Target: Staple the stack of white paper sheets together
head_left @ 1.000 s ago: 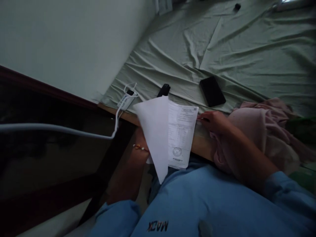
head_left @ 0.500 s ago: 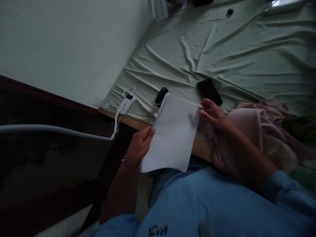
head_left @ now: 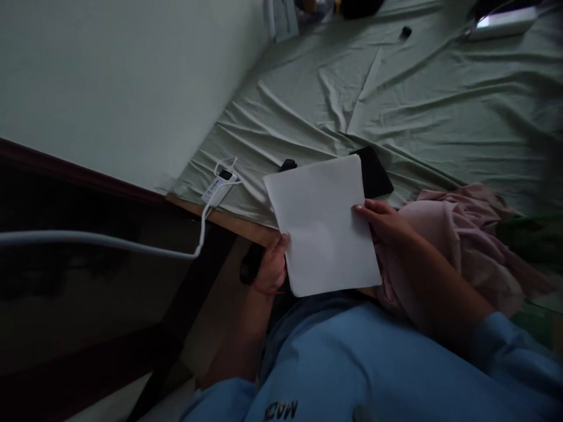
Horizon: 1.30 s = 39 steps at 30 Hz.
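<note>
A: Where's the paper?
B: White sheet, blank side up, pinched between both hands over the bed edge. Left hand grips its left edge, right hand its right edge.
A: Around the grip?
B: Black phone just beyond the right hand (partly under the sheet's far corner). Pink cloth beside the right wrist. White charger beyond the left hand, apart, on the green bedsheet.

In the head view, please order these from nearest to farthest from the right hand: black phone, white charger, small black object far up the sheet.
From the right hand:
1. Black phone, just above it, partly under the paper.
2. White charger, left, at the bed edge.
3. Small black object, far up the sheet.
</note>
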Each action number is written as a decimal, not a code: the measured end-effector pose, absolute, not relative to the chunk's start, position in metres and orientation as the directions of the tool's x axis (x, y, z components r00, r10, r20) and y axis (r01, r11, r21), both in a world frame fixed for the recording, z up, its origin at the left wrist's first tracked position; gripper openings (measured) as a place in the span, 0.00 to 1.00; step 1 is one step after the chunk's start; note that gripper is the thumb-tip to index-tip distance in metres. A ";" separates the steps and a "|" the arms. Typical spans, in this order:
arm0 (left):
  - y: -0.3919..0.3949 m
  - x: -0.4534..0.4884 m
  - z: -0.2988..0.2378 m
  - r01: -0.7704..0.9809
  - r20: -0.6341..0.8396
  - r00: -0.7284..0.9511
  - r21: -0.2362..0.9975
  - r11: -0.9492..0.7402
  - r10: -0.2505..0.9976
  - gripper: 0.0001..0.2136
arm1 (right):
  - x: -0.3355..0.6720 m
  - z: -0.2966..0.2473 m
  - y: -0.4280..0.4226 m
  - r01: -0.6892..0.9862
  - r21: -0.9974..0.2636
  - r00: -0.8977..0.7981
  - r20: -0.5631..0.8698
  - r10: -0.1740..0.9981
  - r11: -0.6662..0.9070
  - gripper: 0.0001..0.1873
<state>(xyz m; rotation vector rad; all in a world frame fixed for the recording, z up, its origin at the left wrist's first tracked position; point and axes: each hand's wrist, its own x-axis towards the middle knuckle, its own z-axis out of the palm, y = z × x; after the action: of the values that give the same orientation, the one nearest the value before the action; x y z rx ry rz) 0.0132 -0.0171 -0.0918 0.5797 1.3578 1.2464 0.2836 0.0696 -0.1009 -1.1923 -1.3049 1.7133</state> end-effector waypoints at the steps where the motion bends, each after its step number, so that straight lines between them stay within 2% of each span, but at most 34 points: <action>1: -0.018 0.014 -0.096 -0.336 -0.429 -0.201 0.875 0.350 0.880 0.27 | 0.283 -0.100 0.069 0.007 -0.946 -0.367 -0.303 0.880 -0.323 0.25; 3: -0.018 0.013 -0.101 -0.377 -0.455 -0.174 0.850 0.368 0.873 0.26 | 0.282 -0.100 0.069 -0.038 -0.921 -0.371 -0.346 0.862 -0.386 0.24; 8: -0.004 0.011 -0.099 -0.470 -0.419 -0.194 0.833 0.291 0.887 0.29 | 0.282 -0.104 0.069 -0.043 -0.906 -0.442 -0.362 0.821 -0.422 0.24; 12: 0.007 0.014 -0.101 -0.510 -0.499 -0.222 0.792 0.336 0.838 0.32 | 0.284 -0.106 0.067 -0.020 -0.899 -0.493 -0.372 0.786 -0.437 0.27; 16: 0.010 0.015 -0.108 -0.506 -0.498 -0.269 0.802 0.319 0.825 0.30 | 0.286 -0.105 0.067 0.021 -0.904 -0.513 -0.377 0.771 -0.428 0.26; 20: 0.010 0.011 -0.114 -0.478 -0.464 -0.295 0.829 0.292 0.835 0.29 | 0.284 -0.110 0.071 0.082 -0.950 -0.490 -0.301 0.818 -0.300 0.24; 23: 0.009 0.011 -0.112 -0.421 -0.454 -0.299 0.852 0.310 0.840 0.31 | 0.281 -0.111 0.075 0.237 -0.965 -0.271 -0.175 0.946 -0.111 0.26; 25: 0.008 0.014 -0.108 -0.409 -0.463 -0.278 0.850 0.332 0.842 0.33 | 0.279 -0.104 0.076 0.441 -0.894 -0.115 0.033 0.993 0.081 0.32; 26: 0.007 0.015 -0.105 -0.406 -0.465 -0.272 0.849 0.338 0.842 0.34 | 0.278 -0.098 0.076 0.548 -0.816 -0.089 0.163 0.983 0.185 0.34; 28: 0.006 0.018 -0.100 -0.395 -0.468 -0.268 0.851 0.347 0.842 0.35 | 0.277 -0.081 0.076 0.701 -0.612 -0.161 0.366 0.917 0.367 0.35; 29: 0.006 0.019 -0.098 -0.386 -0.469 -0.268 0.852 0.352 0.841 0.35 | 0.276 -0.071 0.077 0.738 -0.519 -0.229 0.410 0.883 0.432 0.34; 33: 0.002 0.022 -0.093 -0.331 -0.417 -0.219 0.882 0.335 0.882 0.31 | 0.267 -0.038 0.085 0.778 -0.308 -0.412 0.410 0.814 0.548 0.35; 35: 0.001 0.024 -0.091 -0.296 -0.370 -0.196 0.905 0.305 0.908 0.30 | 0.262 -0.030 0.090 0.775 -0.232 -0.483 0.380 0.789 0.587 0.31; 39: -0.002 0.025 -0.086 -0.216 -0.335 -0.156 0.930 0.299 0.929 0.31 | 0.251 -0.023 0.098 0.765 -0.169 -0.557 0.310 0.770 0.622 0.21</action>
<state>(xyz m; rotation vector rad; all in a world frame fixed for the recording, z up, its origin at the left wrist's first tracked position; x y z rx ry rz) 0.0251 -0.0023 -0.0862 0.7344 1.3385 1.1806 0.2508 0.0983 -0.0232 -1.2294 -2.4942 0.0207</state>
